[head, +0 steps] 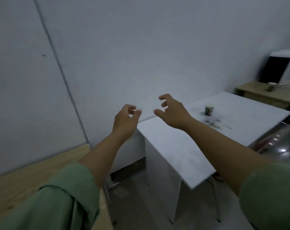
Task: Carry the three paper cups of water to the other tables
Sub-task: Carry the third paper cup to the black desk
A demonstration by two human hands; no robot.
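Both my hands are raised in front of me and hold nothing. My left hand (126, 119) hangs in the air left of the white table (179, 146), fingers loosely curled and apart. My right hand (171, 112) hovers over the table's far left corner, fingers spread. A dark paper cup (209, 110) with a white rim stands upright on the white table, well to the right of my right hand. A second paper cup (271, 86) stands on the wooden table (260, 94) at the far right.
A stained patch (215, 122) marks the white table near the cup. A white and black appliance (281, 70) sits on the wooden table. A clear water jug (278, 143) lies beyond the white table. A wooden surface (24, 176) is at my lower left. Walls close off the back.
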